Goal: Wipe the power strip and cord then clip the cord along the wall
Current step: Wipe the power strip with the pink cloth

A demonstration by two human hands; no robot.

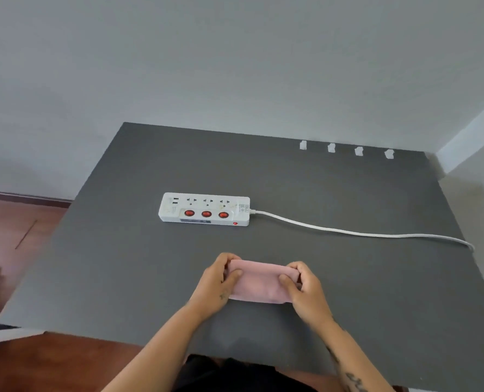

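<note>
A white power strip (204, 209) with three red switches lies flat in the middle of the grey table (108, 250). Its white cord (348, 232) runs right across the table and drops over the right edge. Nearer to me, a folded pink cloth (259, 282) sits low over the table. My left hand (219, 281) grips its left end and my right hand (304, 290) grips its right end. Both hands are well short of the strip. Several white cord clips (345, 149) stand in a row at the table's far edge, by the wall.
The grey wall (235, 66) rises behind the table and meets a side wall at the right corner (444, 165). Reddish wooden floor (14, 230) shows to the left and below the table's front edge.
</note>
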